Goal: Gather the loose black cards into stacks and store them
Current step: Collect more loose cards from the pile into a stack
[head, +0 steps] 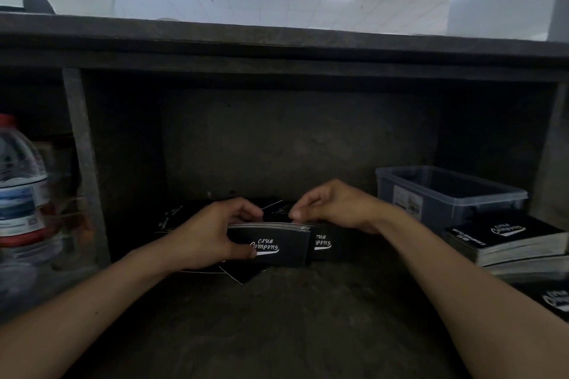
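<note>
Gripping a stack of black cards (277,248) by its left end, the left hand (212,231) holds it on edge just above the counter (277,323), its white "Club Camping" lettering facing the camera. The right hand (329,206) pinches the stack's top right corner with curled fingertips. Loose cards (240,275) lie scattered on the counter beneath and behind the stack. Well to the right of the stack sits a clear plastic bin (446,194), and finished card piles (505,240) lie on that same side, nearer the camera. Far to the stack's left stands a water bottle (21,188).
</note>
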### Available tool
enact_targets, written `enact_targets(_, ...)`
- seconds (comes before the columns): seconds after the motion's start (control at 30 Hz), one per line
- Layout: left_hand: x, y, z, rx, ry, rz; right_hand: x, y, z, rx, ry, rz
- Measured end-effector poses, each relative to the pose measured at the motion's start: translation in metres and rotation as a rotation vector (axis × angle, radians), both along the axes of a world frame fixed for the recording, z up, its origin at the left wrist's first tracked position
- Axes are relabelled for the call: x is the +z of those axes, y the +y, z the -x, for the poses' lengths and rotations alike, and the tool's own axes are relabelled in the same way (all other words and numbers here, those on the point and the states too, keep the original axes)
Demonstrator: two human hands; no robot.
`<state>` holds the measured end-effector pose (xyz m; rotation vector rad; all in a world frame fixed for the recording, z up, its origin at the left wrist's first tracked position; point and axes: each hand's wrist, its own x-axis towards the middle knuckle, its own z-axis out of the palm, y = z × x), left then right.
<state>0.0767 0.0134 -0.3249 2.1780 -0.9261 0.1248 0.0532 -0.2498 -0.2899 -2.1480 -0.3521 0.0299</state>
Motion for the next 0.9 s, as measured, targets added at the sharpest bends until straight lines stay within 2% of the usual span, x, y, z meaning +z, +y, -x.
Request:
enact_targets(0.1, -0.001, -0.003, 0.004, -0.05, 0.041, 0.025, 0.004, 0.001, 0.005, 0.102, 0.227, -0.213)
enact_targets(0.17, -0.001, -0.006, 0.007, -0.09, 0.045, 0.021, 0.006, 0.003, 0.006, 0.085, 0.281, -0.33)
enact_targets(0.33, 0.002, -0.002, 0.007, -0.115, -0.051, -0.06, -0.002, 0.003, -0.006, -0.103, 0.289, -0.448)
enact_targets(0.43, 0.004, 0.0, 0.007, -0.104, -0.08, -0.122, -0.014, 0.0, -0.015, -0.337, 0.122, -0.532)
enact_targets(0.53, 0.003, 0.001, 0.005, -0.067, -0.122, -0.133, -0.021, -0.012, -0.027, -0.562, 0.041, -0.47)
enact_targets(0.6, 0.002, 0.001, 0.004, -0.052, -0.123, -0.136, -0.02, -0.023, -0.033, -0.688, -0.054, -0.289)
enact_targets(0.67, 0.001, 0.0, 0.004, -0.059, -0.096, -0.134, -0.016, -0.032, -0.035, -0.728, -0.106, -0.163)
enact_targets(0.8, 0.002, -0.002, 0.006, -0.064, -0.09, -0.132, -0.011, -0.038, -0.031, -0.735, -0.086, -0.09)
enact_targets(0.9, 0.002, -0.002, 0.006, -0.045, -0.092, -0.124, -0.005, -0.04, -0.03, -0.726, -0.16, -0.227)
